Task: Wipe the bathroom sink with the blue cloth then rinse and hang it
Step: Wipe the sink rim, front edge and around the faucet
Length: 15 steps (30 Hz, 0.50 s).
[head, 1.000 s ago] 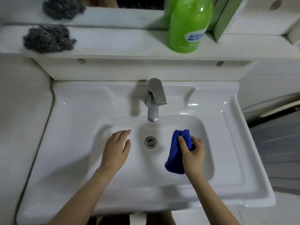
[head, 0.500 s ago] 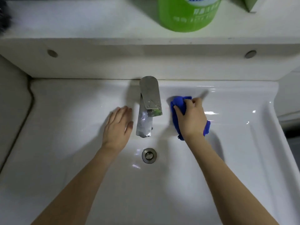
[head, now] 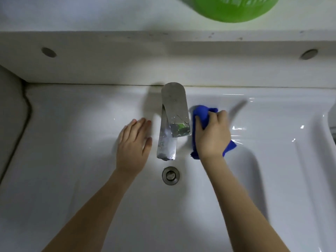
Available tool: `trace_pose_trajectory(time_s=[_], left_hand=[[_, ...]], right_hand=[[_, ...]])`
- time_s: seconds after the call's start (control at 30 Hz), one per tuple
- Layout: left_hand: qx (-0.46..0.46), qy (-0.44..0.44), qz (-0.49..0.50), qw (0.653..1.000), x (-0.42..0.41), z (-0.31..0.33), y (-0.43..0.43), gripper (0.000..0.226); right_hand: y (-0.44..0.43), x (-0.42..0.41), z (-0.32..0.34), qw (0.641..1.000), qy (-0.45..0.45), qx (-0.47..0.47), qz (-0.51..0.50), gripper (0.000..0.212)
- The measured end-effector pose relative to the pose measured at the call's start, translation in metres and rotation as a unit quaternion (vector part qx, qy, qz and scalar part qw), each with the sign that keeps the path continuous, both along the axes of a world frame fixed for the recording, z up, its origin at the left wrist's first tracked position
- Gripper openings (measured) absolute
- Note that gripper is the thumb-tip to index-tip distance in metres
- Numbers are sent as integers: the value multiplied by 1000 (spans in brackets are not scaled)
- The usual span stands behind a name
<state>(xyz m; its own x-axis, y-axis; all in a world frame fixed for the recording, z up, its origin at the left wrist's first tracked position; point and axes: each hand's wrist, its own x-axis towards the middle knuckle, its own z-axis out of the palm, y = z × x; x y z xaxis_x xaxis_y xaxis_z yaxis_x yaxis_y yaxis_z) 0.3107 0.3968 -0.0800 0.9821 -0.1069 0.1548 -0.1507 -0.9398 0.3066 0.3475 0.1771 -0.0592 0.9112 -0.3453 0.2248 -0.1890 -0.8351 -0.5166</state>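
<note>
a bright blue cleaning cloth (head: 201, 116) is pictured bunched into a soft wad on the back ledge of a glossy white ceramic bathroom sink (head: 72, 170), just to the right of the brushed metal faucet (head: 175, 113). it is gripped and pressed down by the right hand (head: 212, 136), by which its middle is covered. one rounded fold is shown beyond the fingertips, and a corner is left poking out on either side of the wrist. the sink is viewed from above, its basin fitted with a round metal drain (head: 170, 175) below the spout, and bright highlights are caught along its right rim.
</note>
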Motion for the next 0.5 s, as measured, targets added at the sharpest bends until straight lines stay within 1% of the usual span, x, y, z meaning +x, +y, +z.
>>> trace_pose_trajectory(time_s=[0.07,0.1,0.13,0.23,0.3,0.33,0.4,0.43,0.5], left_hand=[[-1,-4,0,1000,0,1,2,51],[-3,-4,-3,1000,0,0,3,51],[-3,-3,-6,1000,0,0,4,52],[-1,-2,-14,1000,2,2,3,54],[-10,-1,-10,1000,3,1,2,56],[-14,-3,-8,1000,3,1,1,57],[-17,-3,-5,1000,3,0,0,59],[-20,1,-2,1000,2,0,-1,58],[-23,3,5,1000,1,1,-2,54]], right_hand=[[17,-6,1,995,-8,-13,102,29],[10,-13,1,991,5,-22,129,28],[-6,-20,1,992,16,-28,125,25],[-54,-30,4,998,22,-56,4,25],[-53,-13,2,997,13,-71,-34,24],[-42,-2,1,997,20,-47,-54,24],[-10,10,3,995,42,31,-80,25],[4,6,3,997,31,56,-52,24],[13,-19,1,997,21,47,64,24]])
